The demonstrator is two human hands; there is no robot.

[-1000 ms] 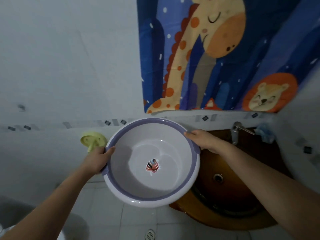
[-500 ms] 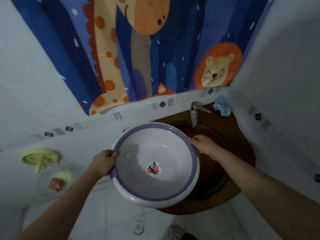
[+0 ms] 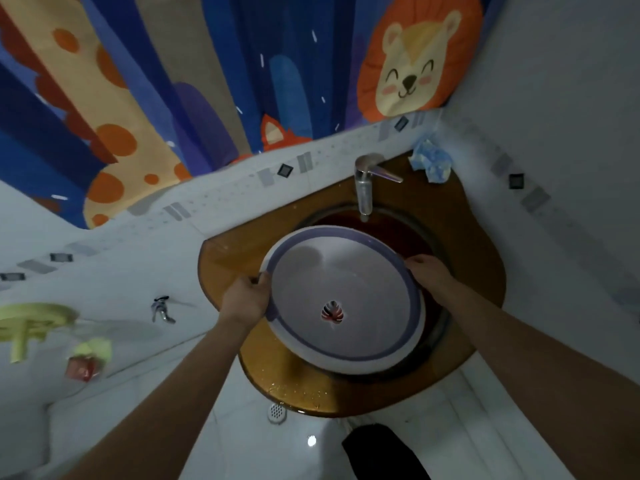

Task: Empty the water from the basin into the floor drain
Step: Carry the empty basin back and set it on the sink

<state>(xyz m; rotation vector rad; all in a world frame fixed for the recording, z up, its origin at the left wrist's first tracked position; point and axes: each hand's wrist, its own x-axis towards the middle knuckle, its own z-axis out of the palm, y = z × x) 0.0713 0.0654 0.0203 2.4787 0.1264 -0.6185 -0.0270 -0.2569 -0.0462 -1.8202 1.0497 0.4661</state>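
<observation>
A round white basin (image 3: 363,271) with a purple rim and a leaf print on its bottom is over the brown corner sink (image 3: 242,258). My left hand (image 3: 247,297) grips its left rim and my right hand (image 3: 427,271) grips its right rim. I cannot tell whether water is in it. The small round floor drain (image 3: 276,412) lies on the white tiles below the sink's front edge, left of the basin.
A chrome faucet (image 3: 365,183) stands behind the basin, a blue crumpled cloth (image 3: 431,161) beside it. A cartoon curtain (image 3: 207,81) hangs above. A wall tap (image 3: 161,308), a yellow-green holder (image 3: 27,323) and a small red packet (image 3: 83,367) are on the left wall.
The basin, held by both hands, has moved right from beside the sink to over it. The view has swung right and down, bringing the sink and drain toward the centre.
</observation>
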